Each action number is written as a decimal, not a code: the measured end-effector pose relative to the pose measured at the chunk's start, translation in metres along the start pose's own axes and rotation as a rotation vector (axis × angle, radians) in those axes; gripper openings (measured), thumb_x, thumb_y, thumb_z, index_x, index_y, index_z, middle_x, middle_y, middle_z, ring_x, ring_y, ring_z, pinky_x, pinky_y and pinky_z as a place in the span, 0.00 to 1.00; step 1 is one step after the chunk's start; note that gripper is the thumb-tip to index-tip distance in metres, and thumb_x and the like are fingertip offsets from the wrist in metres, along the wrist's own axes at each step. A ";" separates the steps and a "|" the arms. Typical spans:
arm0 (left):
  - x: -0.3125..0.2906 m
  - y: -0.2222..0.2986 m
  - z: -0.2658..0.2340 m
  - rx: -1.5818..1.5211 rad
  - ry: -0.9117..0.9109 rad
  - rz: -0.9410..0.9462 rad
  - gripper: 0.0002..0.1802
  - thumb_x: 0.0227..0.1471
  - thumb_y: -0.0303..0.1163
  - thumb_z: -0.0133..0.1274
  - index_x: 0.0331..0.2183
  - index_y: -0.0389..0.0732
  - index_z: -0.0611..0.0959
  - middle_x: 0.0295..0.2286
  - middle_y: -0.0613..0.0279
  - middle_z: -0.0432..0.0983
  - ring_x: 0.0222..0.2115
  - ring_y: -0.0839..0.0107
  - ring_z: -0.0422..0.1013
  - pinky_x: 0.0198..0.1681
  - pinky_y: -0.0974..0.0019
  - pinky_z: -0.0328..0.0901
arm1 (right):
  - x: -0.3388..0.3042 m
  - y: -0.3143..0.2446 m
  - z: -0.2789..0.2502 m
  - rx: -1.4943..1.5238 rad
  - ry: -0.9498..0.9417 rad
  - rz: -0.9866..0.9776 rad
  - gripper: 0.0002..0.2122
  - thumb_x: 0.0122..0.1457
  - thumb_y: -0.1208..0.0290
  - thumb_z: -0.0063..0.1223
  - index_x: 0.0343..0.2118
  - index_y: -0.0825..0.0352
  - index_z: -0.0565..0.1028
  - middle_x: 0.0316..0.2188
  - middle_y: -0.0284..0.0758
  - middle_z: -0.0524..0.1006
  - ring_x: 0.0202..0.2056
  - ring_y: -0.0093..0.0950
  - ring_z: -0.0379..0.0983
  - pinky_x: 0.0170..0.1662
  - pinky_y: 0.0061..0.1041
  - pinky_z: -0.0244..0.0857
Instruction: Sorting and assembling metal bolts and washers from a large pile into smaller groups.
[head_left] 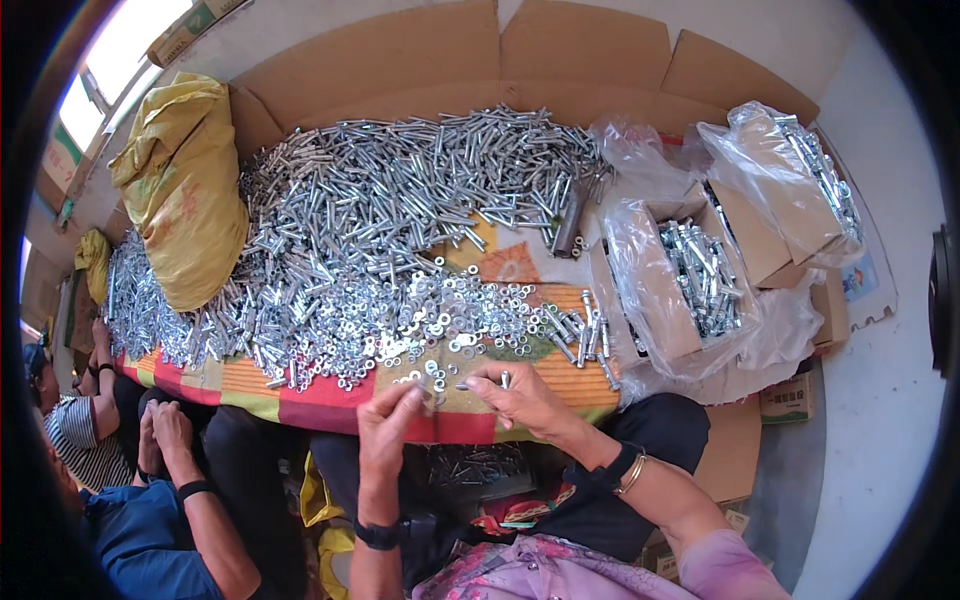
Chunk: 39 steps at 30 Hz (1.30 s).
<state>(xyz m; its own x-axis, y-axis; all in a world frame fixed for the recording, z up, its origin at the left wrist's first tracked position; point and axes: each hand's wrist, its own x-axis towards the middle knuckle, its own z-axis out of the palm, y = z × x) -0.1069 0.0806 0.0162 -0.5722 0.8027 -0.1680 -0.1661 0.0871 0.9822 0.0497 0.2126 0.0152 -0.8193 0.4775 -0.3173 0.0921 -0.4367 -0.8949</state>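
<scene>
A: Grip check?

B: Right hand (520,392) is pinched shut on a small bolt (505,379), held upright over the near edge of the table. Left hand (390,420) has its fingertips closed on a small metal piece; too small to tell which part.

A: Around the hands?

B: Loose washers (440,325) lie just beyond them on the striped cloth (300,400). Behind that, a large heap of bolts (400,200) covers the table.

A: Further out?

B: Yellow sack (185,185) on the left of the heap. On the right, a plastic-lined cardboard box (665,290) with assembled bolts inside. Another person's hands (165,425) lower left, clasped together.
</scene>
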 end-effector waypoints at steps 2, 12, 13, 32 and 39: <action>-0.015 -0.005 0.007 0.030 -0.079 -0.011 0.09 0.51 0.23 0.52 0.37 0.33 0.81 0.26 0.65 0.76 0.25 0.78 0.71 0.30 0.76 0.65 | -0.002 -0.004 0.003 -0.177 0.037 -0.005 0.12 0.59 0.62 0.49 0.35 0.68 0.74 0.16 0.23 0.64 0.15 0.10 0.56 0.16 0.13 0.53; -0.036 -0.019 0.028 -0.005 -0.130 0.000 0.07 0.51 0.22 0.51 0.34 0.33 0.80 0.25 0.66 0.74 0.25 0.81 0.69 0.30 0.77 0.64 | -0.004 0.014 0.009 -0.305 -0.172 0.057 0.14 0.61 0.60 0.43 0.38 0.66 0.73 0.15 0.25 0.65 0.13 0.12 0.57 0.15 0.14 0.51; -0.037 -0.018 0.034 0.014 -0.107 0.020 0.06 0.52 0.23 0.51 0.33 0.33 0.80 0.25 0.65 0.75 0.25 0.80 0.69 0.30 0.76 0.64 | -0.006 0.020 0.009 -0.230 -0.139 0.061 0.14 0.62 0.59 0.42 0.37 0.66 0.72 0.15 0.25 0.65 0.13 0.12 0.56 0.14 0.14 0.51; 0.044 -0.034 0.057 1.098 0.304 0.751 0.05 0.42 0.25 0.54 0.28 0.39 0.78 0.33 0.60 0.72 0.36 0.61 0.67 0.41 0.58 0.58 | -0.007 0.005 -0.018 0.505 0.229 -0.001 0.07 0.57 0.65 0.51 0.31 0.62 0.69 0.17 0.26 0.67 0.14 0.13 0.57 0.17 0.17 0.57; 0.049 -0.031 0.061 1.203 0.293 0.687 0.05 0.43 0.27 0.53 0.28 0.38 0.78 0.32 0.60 0.73 0.36 0.63 0.67 0.42 0.58 0.56 | -0.010 0.002 -0.020 0.640 0.282 -0.014 0.07 0.57 0.67 0.48 0.35 0.63 0.71 0.14 0.24 0.63 0.13 0.12 0.53 0.16 0.16 0.52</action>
<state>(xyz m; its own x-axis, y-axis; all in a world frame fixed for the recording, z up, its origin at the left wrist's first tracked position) -0.0809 0.1526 -0.0169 -0.4259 0.7537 0.5006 0.9000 0.2959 0.3201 0.0691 0.2222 0.0099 -0.6316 0.6285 -0.4539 -0.3398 -0.7507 -0.5666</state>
